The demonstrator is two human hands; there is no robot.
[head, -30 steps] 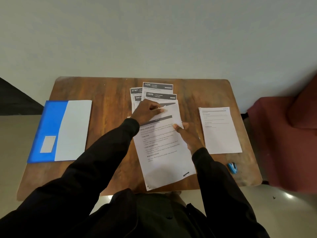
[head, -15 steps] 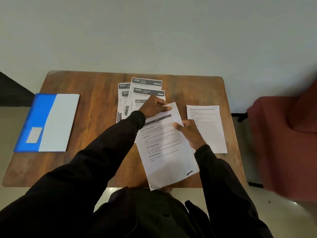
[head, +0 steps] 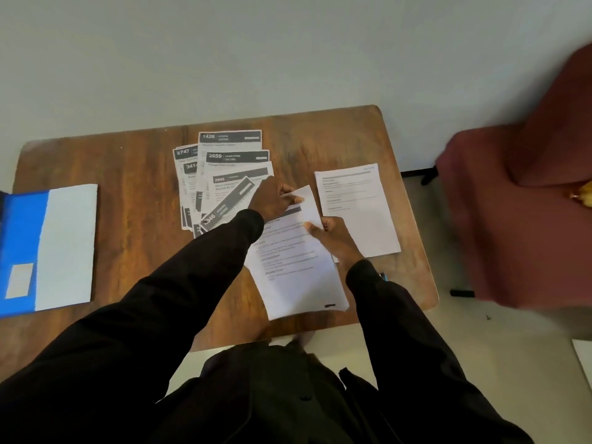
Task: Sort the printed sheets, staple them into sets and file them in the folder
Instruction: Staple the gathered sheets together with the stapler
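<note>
Head view: left hand [head: 275,201] and right hand [head: 334,240] both pinch the upper end of a tilted white printed sheet [head: 294,277] with a dark header bar and black text lines.

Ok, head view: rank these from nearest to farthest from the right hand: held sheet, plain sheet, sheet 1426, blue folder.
1. held sheet, in the right hand grip, front centre.
2. plain sheet, just beside it on the right.
3. sheet 1426, at the far edge.
4. blue folder, far left.
</note>
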